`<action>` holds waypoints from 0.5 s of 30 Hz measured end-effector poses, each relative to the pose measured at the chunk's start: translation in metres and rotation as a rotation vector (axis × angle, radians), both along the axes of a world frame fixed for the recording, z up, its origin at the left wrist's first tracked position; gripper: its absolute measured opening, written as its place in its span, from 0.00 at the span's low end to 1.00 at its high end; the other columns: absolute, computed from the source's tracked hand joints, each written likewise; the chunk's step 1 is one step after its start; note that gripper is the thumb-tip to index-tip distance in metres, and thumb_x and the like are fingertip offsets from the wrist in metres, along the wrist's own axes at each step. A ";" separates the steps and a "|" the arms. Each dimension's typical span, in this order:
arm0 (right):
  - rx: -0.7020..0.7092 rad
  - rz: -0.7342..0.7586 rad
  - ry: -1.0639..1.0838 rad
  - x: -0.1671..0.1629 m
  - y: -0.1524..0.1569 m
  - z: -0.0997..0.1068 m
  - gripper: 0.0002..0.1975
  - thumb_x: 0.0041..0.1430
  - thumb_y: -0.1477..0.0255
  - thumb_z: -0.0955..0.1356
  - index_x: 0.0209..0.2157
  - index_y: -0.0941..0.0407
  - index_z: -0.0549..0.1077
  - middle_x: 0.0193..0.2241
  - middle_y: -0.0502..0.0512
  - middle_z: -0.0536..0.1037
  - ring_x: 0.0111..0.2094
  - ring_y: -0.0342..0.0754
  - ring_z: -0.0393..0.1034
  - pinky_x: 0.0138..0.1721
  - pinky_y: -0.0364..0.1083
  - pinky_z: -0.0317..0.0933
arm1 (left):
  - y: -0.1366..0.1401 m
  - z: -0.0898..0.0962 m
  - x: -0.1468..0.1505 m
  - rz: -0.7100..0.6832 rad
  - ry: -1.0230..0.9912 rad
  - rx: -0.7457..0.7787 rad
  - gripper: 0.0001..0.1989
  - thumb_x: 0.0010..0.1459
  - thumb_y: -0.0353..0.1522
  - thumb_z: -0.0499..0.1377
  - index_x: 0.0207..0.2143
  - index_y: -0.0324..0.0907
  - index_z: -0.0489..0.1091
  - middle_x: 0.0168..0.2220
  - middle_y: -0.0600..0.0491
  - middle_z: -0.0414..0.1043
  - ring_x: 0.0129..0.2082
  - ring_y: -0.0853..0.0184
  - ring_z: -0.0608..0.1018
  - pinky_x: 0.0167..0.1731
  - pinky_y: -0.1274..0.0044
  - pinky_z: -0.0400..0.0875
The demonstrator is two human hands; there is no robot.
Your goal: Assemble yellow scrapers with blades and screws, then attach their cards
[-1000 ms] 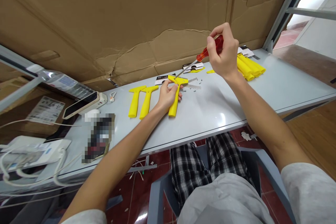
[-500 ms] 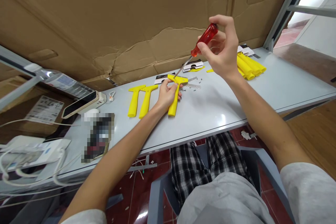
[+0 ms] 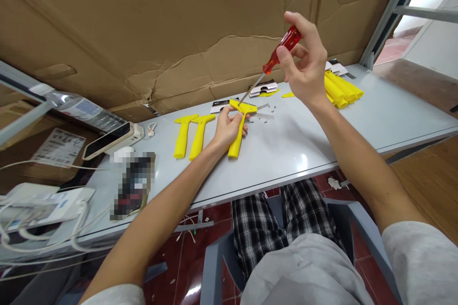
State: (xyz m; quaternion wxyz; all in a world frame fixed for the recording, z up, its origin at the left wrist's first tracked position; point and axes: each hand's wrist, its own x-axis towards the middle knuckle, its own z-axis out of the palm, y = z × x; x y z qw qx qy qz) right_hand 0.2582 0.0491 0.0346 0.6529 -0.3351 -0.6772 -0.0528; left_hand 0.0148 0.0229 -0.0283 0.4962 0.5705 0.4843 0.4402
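My left hand [image 3: 229,127] is closed around the neck of a yellow plastic scraper [image 3: 236,140], just below its wide head. In my right hand [image 3: 308,69] is a screwdriver [image 3: 277,55] with a clear red handle, gripped by thumb and fingers while the index finger is raised near the handle's end. Its shaft slants down to the left, and the tip meets the scraper's head. Flat metal blades [image 3: 264,116] and several small screws [image 3: 265,122] lie just right of that head. Two more yellow scrapers [image 3: 182,139] rest side by side left of my left hand.
Several yellow handles [image 3: 341,88] are piled at the right. Black-and-white cards [image 3: 265,88] lie along the cardboard [image 3: 200,24] at the back. A phone [image 3: 109,140], a water bottle [image 3: 89,112] and white cables [image 3: 77,228] crowd the left. The table's front edge [image 3: 265,188] runs above my lap.
My right index finger has lifted and straightened away from the screwdriver's end, and the thumb has shifted upward along the handle. The scraper and my left hand stay nearly in place.
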 end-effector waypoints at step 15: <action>-0.016 0.014 0.095 -0.008 -0.017 0.004 0.36 0.67 0.33 0.58 0.63 0.40 0.67 0.60 0.53 0.75 0.60 0.51 0.76 0.34 0.44 0.77 | -0.002 0.001 0.002 0.027 0.017 -0.006 0.09 0.66 0.27 0.57 0.46 0.45 0.62 0.40 0.52 0.83 0.19 0.72 0.76 0.16 0.79 0.71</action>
